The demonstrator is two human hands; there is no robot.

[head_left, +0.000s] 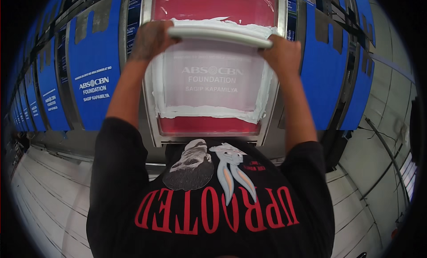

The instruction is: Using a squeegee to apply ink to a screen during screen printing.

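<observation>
A long pale squeegee [220,35] lies crosswise over the far part of a screen-printing frame [209,140]. My left hand [153,39] is closed around its left end, and my right hand [283,55] grips the right end. Below the squeegee, the framed mesh [213,100] shows pale lettering and a round emblem. White ink [195,111] borders this area in a thick, uneven band, with more smeared along the squeegee's far side. Red areas [191,124] of the screen show at its near and far ends. Both my arms reach forward over the frame.
Blue printed pieces [95,102] with cut-out handle shapes lie in a long row to the left. Other blue pieces [322,80] lie on the right, separated by metal strips. A pale tiled floor [53,187] stretches on both sides, with a dark cable [387,153] at right.
</observation>
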